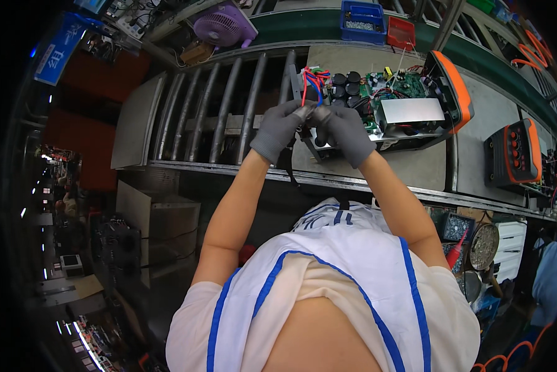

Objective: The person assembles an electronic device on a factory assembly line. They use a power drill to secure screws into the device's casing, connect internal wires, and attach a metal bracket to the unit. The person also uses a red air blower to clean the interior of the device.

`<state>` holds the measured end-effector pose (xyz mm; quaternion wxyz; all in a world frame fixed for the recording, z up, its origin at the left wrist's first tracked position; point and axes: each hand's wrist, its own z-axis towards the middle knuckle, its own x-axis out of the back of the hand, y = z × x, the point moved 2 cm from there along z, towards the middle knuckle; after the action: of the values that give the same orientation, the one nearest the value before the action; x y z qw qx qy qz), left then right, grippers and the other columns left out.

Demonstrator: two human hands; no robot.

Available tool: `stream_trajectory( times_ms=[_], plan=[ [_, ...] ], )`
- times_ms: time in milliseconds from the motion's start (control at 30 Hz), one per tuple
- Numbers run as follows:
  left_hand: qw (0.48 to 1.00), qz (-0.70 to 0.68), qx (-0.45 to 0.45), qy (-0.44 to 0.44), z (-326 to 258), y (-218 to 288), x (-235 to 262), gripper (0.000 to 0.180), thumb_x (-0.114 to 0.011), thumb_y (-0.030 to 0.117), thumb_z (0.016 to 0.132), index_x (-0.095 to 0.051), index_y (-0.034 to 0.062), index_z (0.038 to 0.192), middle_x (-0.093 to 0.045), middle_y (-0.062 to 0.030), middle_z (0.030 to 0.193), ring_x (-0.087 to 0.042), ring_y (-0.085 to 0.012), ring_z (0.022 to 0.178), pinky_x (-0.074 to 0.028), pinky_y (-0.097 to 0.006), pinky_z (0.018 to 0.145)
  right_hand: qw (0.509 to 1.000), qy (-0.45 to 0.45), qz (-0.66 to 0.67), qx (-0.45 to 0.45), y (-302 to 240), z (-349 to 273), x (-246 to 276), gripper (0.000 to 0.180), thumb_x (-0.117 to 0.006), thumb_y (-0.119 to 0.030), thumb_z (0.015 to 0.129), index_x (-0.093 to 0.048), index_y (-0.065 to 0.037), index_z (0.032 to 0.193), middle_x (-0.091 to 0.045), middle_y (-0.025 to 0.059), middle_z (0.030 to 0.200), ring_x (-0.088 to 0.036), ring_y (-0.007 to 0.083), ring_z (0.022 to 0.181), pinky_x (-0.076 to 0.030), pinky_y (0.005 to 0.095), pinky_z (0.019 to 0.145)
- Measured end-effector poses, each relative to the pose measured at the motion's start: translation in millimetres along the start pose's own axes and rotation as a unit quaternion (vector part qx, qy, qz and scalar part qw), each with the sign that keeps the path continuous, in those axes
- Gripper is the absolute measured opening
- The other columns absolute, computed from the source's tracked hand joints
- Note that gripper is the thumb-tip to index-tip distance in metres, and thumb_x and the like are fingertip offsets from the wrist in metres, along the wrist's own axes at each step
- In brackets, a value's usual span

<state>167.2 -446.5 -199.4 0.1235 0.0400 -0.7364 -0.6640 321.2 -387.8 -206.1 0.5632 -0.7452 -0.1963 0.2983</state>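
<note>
Both my hands wear grey gloves and meet at the left end of an opened machine [415, 110] with an orange-edged front panel. My left hand [280, 130] has its fingers pinched together beside the lower ends of red wires [304, 87]. Fingertip to fingertip with it, my right hand [346, 131] is also closed, next to a blue wire [318, 92]. What the fingers grip between them is mostly hidden; a small dark part shows below. Black cylindrical capacitors [346, 87] and green circuit boards [377, 82] lie exposed just beyond my right hand. A dark strap or cable [286, 162] hangs under my hands.
Metal rollers [229, 111] run along the conveyor on the left. Another orange-and-black machine [514, 154] stands at the right. Beyond the line are a blue bin [362, 23] of small metal parts, a red bin [401, 33] and a purple fan [219, 28]. Part trays [458, 227] sit near my right elbow.
</note>
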Motion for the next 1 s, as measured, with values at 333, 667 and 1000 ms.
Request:
stream_trajectory(
  times_ms=[333, 667, 1000],
  plan=[
    [0.999, 0.021, -0.034, 0.037, 5, 10, -10, 0.031, -0.063, 0.010, 0.082, -0.063, -0.0011, 0.111, -0.067, -0.0078, 0.096, -0.062, -0.0127, 0.089, -0.049, -0.026, 0.079, 0.954, -0.117, 0.225, -0.157, -9, 13, 15, 0.061, -0.040, -0.059, 0.092, -0.064, -0.005, 0.077, -0.033, -0.0015, 0.043, -0.023, 0.0087, 0.032, -0.019, 0.0228, 0.033],
    [0.999, 0.036, -0.034, 0.001, 10, 1, -8, 0.034, -0.064, 0.009, 0.079, -0.058, -0.0019, 0.111, -0.064, -0.0078, 0.097, -0.060, -0.0131, 0.088, -0.049, -0.027, 0.078, 0.977, -0.083, -0.194, -0.006, -5, 28, 46, 0.016, -0.064, -0.019, 0.085, -0.064, -0.003, 0.088, -0.060, 0.0016, 0.066, -0.054, 0.0077, 0.052, -0.041, 0.0209, 0.046],
    [0.997, -0.046, -0.049, 0.048, 9, -14, 0, 0.027, -0.065, 0.011, 0.080, -0.057, -0.0011, 0.102, -0.062, -0.0054, 0.088, -0.058, -0.0107, 0.079, -0.046, -0.025, 0.071, 0.910, 0.074, -0.362, 0.189, 17, 42, 24, 0.025, -0.068, -0.029, 0.078, -0.061, -0.005, 0.082, -0.063, 0.0163, 0.074, -0.062, 0.0341, 0.072, -0.046, 0.0426, 0.065]
  ],
)
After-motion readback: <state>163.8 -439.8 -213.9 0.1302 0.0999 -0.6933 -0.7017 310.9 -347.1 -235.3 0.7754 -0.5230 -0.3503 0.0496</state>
